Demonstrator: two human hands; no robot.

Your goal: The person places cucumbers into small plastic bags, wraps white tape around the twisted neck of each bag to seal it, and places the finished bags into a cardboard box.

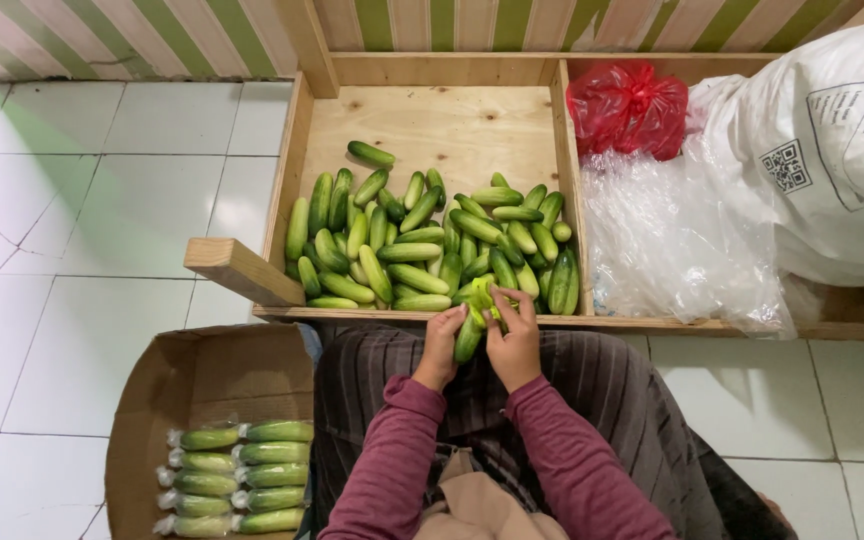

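Observation:
My left hand (441,345) and my right hand (515,340) meet over my lap at the front edge of a wooden crate (432,110). Together they hold one green cucumber (468,338) pointing down, with a crumpled bit of yellow-green wrapping (479,292) at its top end between my fingers. Just beyond my hands lies a loose pile of bare cucumbers (422,240) filling the front half of the crate's left compartment. One cucumber (370,153) lies apart toward the back.
A cardboard box (157,400) on the floor at my left holds several plastic-wrapped cucumbers (237,475) in rows. The crate's right compartment holds a red plastic bag (627,105), clear plastic (672,240) and a large white sack (822,150). White floor tiles surround it.

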